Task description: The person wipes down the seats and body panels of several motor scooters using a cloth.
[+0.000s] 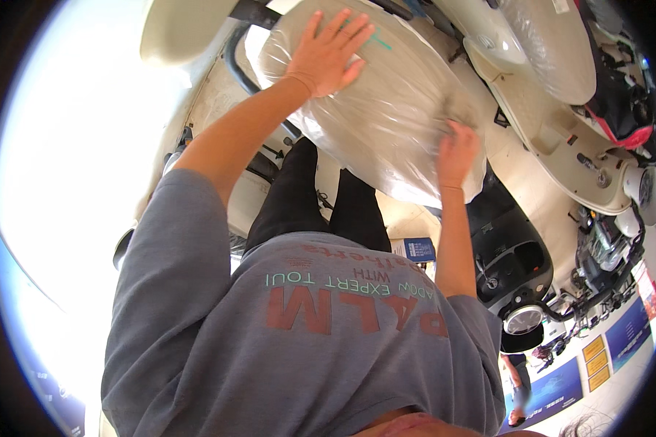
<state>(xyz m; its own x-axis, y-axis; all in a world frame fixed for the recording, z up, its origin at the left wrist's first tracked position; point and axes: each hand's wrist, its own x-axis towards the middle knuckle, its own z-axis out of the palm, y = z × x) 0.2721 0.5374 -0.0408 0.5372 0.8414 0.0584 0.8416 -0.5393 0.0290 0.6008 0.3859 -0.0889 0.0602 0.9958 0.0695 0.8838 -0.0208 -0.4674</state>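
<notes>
A scooter seat wrapped in clear plastic film (382,120) lies in front of me, with a green mark near its far end. My left hand (328,54) rests flat on the film at the seat's upper left, fingers spread. At the seat's right end is my right hand (458,153), blurred, its fingertips on the film near a dark smudge; whether the fingers pinch the film I cannot tell.
Right of the seat stands a black scooter front (503,246) with a round gauge (523,319). Beyond it are a cream scooter body (552,131) and another film-wrapped seat (552,54). A person (516,382) is at the lower right.
</notes>
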